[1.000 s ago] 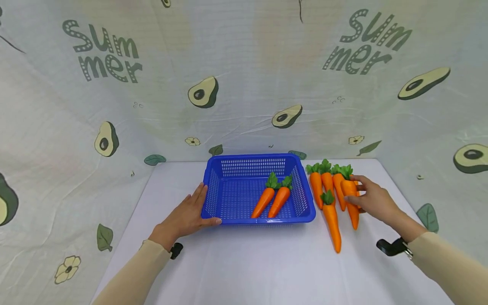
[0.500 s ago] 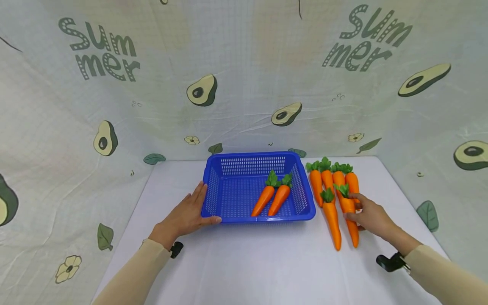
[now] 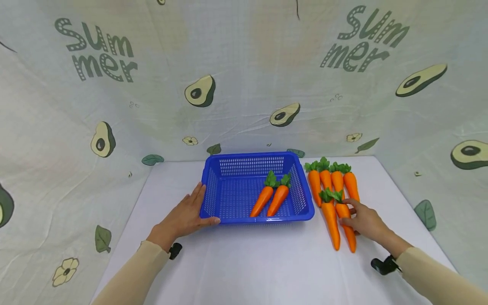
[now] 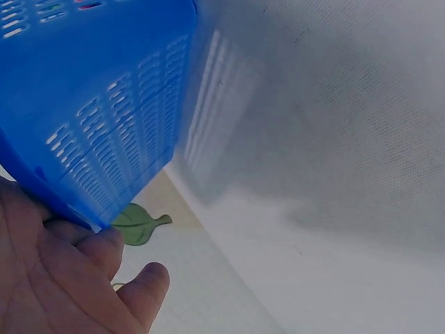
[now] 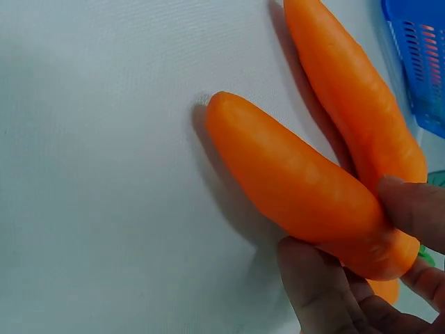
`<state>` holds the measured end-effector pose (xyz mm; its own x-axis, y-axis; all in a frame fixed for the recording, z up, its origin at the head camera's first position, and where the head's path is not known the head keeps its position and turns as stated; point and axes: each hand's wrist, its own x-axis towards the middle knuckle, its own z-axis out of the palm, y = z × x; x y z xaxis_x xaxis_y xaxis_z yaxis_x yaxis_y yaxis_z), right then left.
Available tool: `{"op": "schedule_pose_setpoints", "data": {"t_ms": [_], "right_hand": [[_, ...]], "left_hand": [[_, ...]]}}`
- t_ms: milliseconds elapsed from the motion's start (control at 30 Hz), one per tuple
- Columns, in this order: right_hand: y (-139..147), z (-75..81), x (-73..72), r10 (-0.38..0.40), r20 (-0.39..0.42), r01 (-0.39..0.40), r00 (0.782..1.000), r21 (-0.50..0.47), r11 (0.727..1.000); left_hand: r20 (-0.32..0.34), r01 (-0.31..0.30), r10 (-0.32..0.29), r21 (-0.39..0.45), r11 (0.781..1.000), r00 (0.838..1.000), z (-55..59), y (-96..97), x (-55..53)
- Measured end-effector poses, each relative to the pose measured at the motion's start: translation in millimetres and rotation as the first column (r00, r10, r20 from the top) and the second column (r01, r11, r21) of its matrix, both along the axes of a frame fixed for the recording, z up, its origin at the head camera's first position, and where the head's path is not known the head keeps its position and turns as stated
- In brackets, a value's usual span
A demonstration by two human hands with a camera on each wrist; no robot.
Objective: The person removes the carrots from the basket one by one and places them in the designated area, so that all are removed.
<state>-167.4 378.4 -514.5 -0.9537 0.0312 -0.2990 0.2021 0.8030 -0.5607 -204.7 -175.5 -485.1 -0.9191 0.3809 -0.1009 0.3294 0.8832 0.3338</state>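
Observation:
My right hand (image 3: 364, 222) grips an orange carrot (image 3: 346, 228) with a green leafy top, thumb on one side and fingers on the other. In the right wrist view the held carrot (image 5: 292, 177) lies close over the white surface, its tip pointing away from the hand. Another carrot (image 3: 331, 224) lies just left of it, nearly parallel. My left hand (image 3: 187, 214) rests against the near left corner of a blue perforated basket (image 3: 257, 220), fingers straight along its left side, thumb on the front rim. Two carrots (image 3: 262, 201) lie in the basket's right part.
Behind the held carrot, several more carrots (image 3: 314, 186) form a row to the right of the basket, leaves toward the back. A white cloth (image 3: 244, 267) covers the table. Printed curtain fabric (image 3: 236, 76) hangs at the back and sides.
My right hand has brought its carrot toward the front of the table and slightly left, beside the other front carrot, below the back row. My left hand has stayed at the basket.

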Motion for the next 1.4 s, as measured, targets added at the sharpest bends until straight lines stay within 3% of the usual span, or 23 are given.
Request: {"op": "schedule_pose_setpoints", "data": {"t_ms": [400,933,1400], "right_hand": [[-1.2,-4.3,2.0,-0.021,0.008,0.021,1.0,0.01,1.0],[-1.1,1.2,1.0,-0.034,-0.035,0.035,0.999,0.026,0.999],[-2.9,0.2,0.2,-0.045,-0.025,0.045,0.999,0.004,0.999]], "left_hand": [[-0.073,0.019,-0.024,-0.075,0.997,0.997,-0.2,-0.6,1.2],[-0.051,0.009,-0.013,-0.068,0.998,0.999,2.0,-0.8,-1.8],[-0.04,-0.007,0.004,-0.052,0.999,0.999,1.6,0.9,0.2]]}}
